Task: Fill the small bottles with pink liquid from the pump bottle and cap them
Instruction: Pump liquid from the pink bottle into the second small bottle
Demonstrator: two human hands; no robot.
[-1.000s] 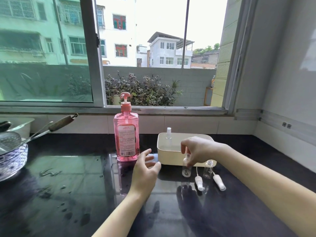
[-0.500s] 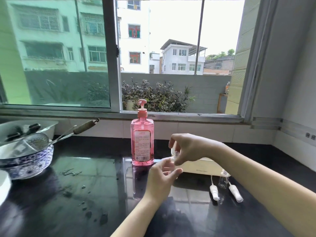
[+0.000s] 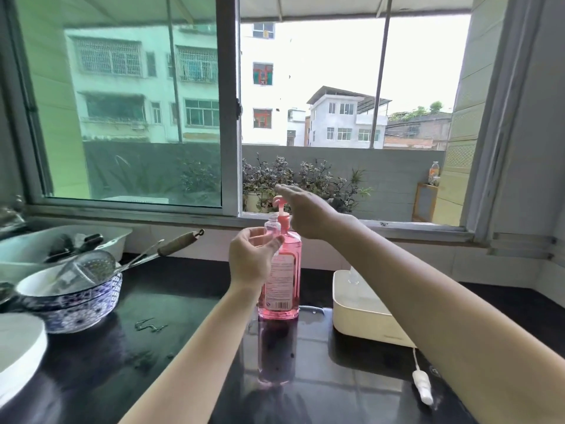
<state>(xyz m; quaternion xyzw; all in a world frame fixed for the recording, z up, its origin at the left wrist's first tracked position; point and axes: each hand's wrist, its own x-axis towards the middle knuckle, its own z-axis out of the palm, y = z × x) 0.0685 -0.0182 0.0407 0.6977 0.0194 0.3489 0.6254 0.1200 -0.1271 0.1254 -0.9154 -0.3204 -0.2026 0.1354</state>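
— Bottles in sight, how many?
— Two: one tall pink plastic pump bottle point(image 3: 282, 289) on the black counter point(image 3: 171, 332), one small clear bottle point(image 3: 273, 227) held just under its pump head point(image 3: 278, 201).
— Hands?
— Left hand point(image 3: 253, 258) pinches the small bottle with thumb and curled fingers. Right hand point(image 3: 308, 209) hovers flat, fingers straight, over that pump head; perhaps touching, it's blurred.
— Else?
— One cream tray point(image 3: 360, 319) at three o'clock of the pump bottle, one white spray cap point(image 3: 423, 390) at five.
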